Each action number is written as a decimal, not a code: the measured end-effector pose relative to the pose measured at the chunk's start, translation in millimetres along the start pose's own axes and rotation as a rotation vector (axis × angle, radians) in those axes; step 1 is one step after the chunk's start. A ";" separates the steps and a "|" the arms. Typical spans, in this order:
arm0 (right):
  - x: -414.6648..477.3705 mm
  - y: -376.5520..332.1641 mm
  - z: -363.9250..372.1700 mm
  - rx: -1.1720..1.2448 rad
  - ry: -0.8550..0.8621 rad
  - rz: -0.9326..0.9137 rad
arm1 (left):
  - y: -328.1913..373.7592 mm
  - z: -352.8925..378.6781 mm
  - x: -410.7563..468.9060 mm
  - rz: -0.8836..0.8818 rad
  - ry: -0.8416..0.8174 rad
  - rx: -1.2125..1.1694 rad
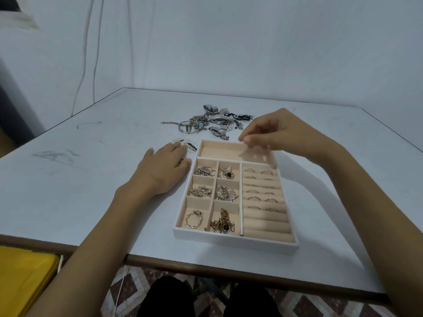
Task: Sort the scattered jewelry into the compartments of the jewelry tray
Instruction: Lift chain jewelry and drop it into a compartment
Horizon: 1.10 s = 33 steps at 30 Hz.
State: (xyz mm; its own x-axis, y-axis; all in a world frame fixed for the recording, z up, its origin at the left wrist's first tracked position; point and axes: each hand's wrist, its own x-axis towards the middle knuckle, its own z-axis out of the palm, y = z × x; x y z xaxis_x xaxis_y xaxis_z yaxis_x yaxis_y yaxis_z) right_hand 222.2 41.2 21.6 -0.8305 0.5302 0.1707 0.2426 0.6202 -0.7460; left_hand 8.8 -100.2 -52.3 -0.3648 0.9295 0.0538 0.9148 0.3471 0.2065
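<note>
Head view.

- Item: my right hand (274, 131), above the far long compartment (219, 149) of the jewelry tray (229, 240). Thumb and fingertips are drawn together; I cannot tell whether they pinch anything.
- Item: my left hand (164, 170), flat on the table (91, 179) just beside the tray. My fingers are straight and hold nothing, the tips at a small dark-and-clear piece (191, 146).
- Item: unsorted pile (212, 121) of watches, chains and hoops, beyond the tray.
- Item: small compartments filled; ring rolls (263, 202) part filled.
- Handling note: I judge the long compartment suits the watches. I would lift one piece at a time so the chains do not drag, and lower it fully in before letting go.
- Surface: pale, scuffed tabletop with a brown edge.
- Room: white wall with hanging cables (91, 53), a yellow object (23, 275) at lower left, and a patterned tile floor (320, 303).
</note>
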 end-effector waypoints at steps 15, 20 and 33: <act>96.1 65.8 14.1 -0.441 0.228 0.241 | 14.5 -25.8 48.5 -0.103 0.364 -0.250; 108.8 72.0 27.0 -0.583 0.236 0.223 | 39.4 -26.3 94.5 0.114 0.281 -0.288; 111.2 78.0 28.7 -0.672 0.337 0.176 | 70.4 -10.3 143.8 0.072 0.247 0.069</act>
State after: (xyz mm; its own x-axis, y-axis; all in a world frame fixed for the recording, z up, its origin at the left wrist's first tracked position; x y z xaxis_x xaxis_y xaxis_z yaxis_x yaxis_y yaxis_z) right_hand 134.4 132.0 -36.1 -0.5804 0.7340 0.3526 0.6988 0.6713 -0.2473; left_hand 18.9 56.7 -19.9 -0.3217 0.8965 0.3047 0.9466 0.2967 0.1265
